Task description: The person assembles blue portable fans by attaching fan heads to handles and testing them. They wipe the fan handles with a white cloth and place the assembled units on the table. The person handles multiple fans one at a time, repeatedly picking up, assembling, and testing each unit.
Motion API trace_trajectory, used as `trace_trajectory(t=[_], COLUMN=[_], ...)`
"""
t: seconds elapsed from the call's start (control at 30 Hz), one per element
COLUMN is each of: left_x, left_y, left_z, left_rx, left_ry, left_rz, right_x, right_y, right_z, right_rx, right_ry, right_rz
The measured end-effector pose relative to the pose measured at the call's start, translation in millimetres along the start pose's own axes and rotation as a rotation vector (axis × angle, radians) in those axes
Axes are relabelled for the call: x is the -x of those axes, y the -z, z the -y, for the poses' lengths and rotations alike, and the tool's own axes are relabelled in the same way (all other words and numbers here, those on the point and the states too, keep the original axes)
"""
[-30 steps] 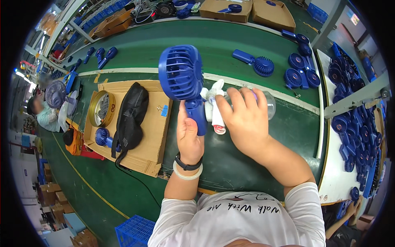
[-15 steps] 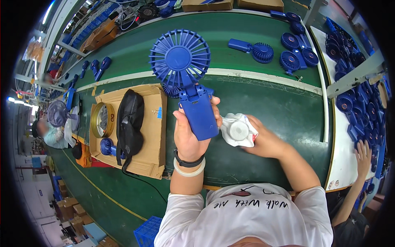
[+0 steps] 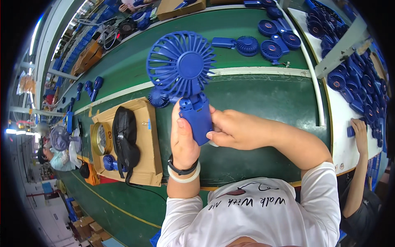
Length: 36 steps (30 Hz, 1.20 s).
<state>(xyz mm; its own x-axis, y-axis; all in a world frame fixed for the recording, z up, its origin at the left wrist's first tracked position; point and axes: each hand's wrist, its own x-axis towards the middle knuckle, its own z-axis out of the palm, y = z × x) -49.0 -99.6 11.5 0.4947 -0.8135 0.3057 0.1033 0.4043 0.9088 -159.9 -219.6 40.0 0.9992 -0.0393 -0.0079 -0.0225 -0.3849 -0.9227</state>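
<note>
White shirt [image 3: 255, 201]: dark printing across the chest; lower edge of view.

Black band [image 3: 183, 169] and white bangle [image 3: 185, 178]: worn together on the left wrist.

Left hand [image 3: 185, 142]: closed around the handle of the held fan, thumb along its near face.

Right hand [image 3: 230, 129]: thumb and fingers closed on the right edge of the same handle. A pale scrap [image 3: 213, 143] shows beneath; its kind cannot be told.

Held fan [image 3: 196, 121]: blue, hand-sized, raised above the desk [image 3: 267, 92], head uppermost and leaning left, handle tilted, small port near the handle's top.

Carton tray [image 3: 151, 154]: brown, on the desk left of the hands. Contents: black pouch [image 3: 126, 136], lying lengthwise; gold tin [image 3: 103, 139], left of the pouch; small blue fan [image 3: 108, 162], nearer, partly behind the pouch; blue clip [image 3: 149, 124], at the right side.

Second fan [image 3: 157, 99]: blue, behind the held fan, partly hidden.

White table [image 3: 341, 140]: at right, heaped with blue fans [image 3: 358, 94]; a co-worker's hand [image 3: 360, 131] rests at the near edge of the heap.

Belt [image 3: 181, 99]: green, beyond a pale rail [image 3: 263, 71]. Single fan [image 3: 247, 45], handle pointing left; fan cluster [image 3: 271, 49] to its right; three more fans [image 3: 96, 87] far left.

Open carton [image 3: 170, 12]: past the belt.
</note>
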Motion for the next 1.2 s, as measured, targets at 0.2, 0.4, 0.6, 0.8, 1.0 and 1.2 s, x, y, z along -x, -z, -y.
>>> trace_trajectory(t=[0.2,0.4,0.6,0.8,1.0,1.2], left_x=[-3,-8,-10,-11,-9,-8], left_y=[-3,-12,-14,-5,-9,-11], left_z=[4,8,16,19,20,22], left_rx=[-0.071,-0.178,0.006,0.27,0.202,0.058], left_ry=[-0.027,-0.043,-0.042,0.004,-0.021,-0.053], left_rz=[0.046,0.075,0.072,0.106,0.079,0.041], right_x=[4,15,9,18,14,16], right_y=[-6,-10,-17,7,0,-2], right_z=[-16,-14,-25,5,-1,-3], right_rx=[0.067,0.073,0.115,-0.31,-0.009,0.104], right_ry=[0.082,-0.022,0.102,-0.106,-0.043,-0.076], right_rz=[-0.083,-0.178,-0.424,-0.117,-0.168,-0.187])
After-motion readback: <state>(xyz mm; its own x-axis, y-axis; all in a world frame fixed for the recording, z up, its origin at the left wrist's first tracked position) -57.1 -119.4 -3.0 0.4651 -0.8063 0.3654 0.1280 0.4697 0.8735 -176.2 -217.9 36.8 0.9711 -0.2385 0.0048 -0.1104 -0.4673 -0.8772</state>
